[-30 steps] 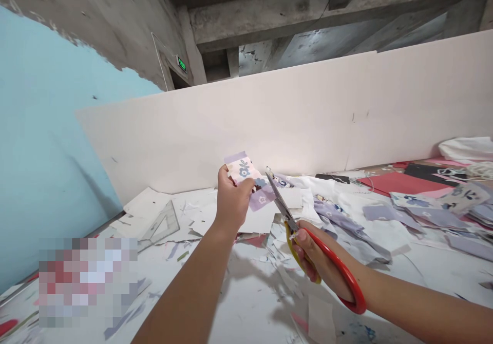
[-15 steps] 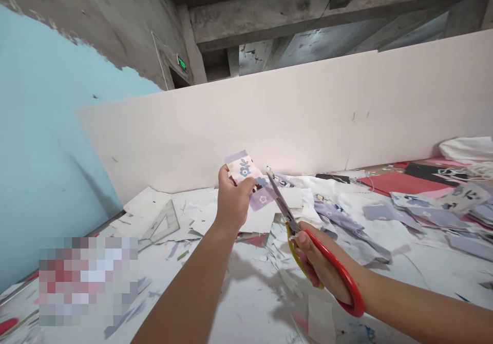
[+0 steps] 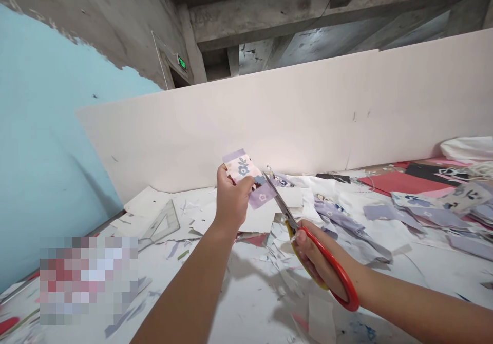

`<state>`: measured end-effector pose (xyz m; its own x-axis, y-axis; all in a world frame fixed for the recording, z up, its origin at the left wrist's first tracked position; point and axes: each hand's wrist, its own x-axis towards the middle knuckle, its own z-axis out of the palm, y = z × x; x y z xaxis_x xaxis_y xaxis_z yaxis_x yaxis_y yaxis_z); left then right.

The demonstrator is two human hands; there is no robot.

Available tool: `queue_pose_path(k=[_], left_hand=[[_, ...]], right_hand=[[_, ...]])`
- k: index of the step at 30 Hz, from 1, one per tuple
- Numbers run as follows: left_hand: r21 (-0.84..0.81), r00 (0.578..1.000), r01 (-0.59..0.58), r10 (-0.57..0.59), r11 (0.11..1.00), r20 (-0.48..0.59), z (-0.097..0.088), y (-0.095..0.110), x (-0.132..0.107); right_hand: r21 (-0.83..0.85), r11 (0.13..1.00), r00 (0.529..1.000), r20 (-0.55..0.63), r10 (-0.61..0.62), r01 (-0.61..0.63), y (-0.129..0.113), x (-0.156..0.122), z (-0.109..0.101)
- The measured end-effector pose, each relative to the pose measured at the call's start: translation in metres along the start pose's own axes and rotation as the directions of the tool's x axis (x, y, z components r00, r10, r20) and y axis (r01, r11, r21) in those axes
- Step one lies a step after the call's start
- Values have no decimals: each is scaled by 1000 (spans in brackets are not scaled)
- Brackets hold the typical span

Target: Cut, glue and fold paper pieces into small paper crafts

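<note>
My left hand (image 3: 233, 195) pinches a small piece of floral fabric (image 3: 242, 167) between thumb and fingers, above the littered table. The piece is cream with blue and dark flowers, and has lilac bands at its upper and lower ends. My right hand (image 3: 314, 254) is closed around scissors (image 3: 341, 272) with one red and one yellow handle. Their blades point up and left, and the tips are at the right edge of the fabric. Whether the blades touch the cloth I cannot tell. Part of the yellow handle is hidden by my fingers.
White and lilac cloth scraps (image 3: 339, 215) lie right of centre. Red sheets (image 3: 400, 182) and stacked floral pieces (image 3: 427, 215) are farther right. A clear set square (image 3: 164, 223) rests on white card at left. A pale panel (image 3: 269, 118) stands behind the table; a blurred patch covers the lower left.
The scissors have shifted slightly up and left, and their handles have come closer together. The fabric in my left hand has moved a little left and up.
</note>
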<state>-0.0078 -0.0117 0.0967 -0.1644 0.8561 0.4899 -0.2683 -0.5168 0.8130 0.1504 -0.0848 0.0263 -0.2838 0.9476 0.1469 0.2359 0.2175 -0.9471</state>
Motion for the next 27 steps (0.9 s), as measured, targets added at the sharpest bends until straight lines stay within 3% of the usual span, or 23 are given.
queue_pose_path(k=[7, 12, 15, 17, 22, 27], left_hand=[[17, 1000, -12, 12, 1000, -19, -2, 3, 2], [-14, 999, -25, 24, 1000, -43, -5, 5, 4], [-33, 999, -22, 21, 999, -41, -6, 7, 5], [-36, 999, -25, 23, 999, -42, -6, 9, 5], [-40, 999, -9, 7, 999, -49, -4, 11, 4], [-38, 1000, 1, -2, 999, -21, -1, 11, 1]], right_hand=[[80, 997, 997, 76, 17, -23, -3, 0, -3], [233, 966, 993, -17, 116, -109, -13, 6, -1], [260, 965, 997, -46, 55, -41, -10, 8, 0], [279, 960, 1000, 9, 1, -3, -5, 7, 1], [368, 928, 995, 97, 20, -54, 3, 5, 0], [290, 957, 993, 117, -29, -7, 9, 3, -4]])
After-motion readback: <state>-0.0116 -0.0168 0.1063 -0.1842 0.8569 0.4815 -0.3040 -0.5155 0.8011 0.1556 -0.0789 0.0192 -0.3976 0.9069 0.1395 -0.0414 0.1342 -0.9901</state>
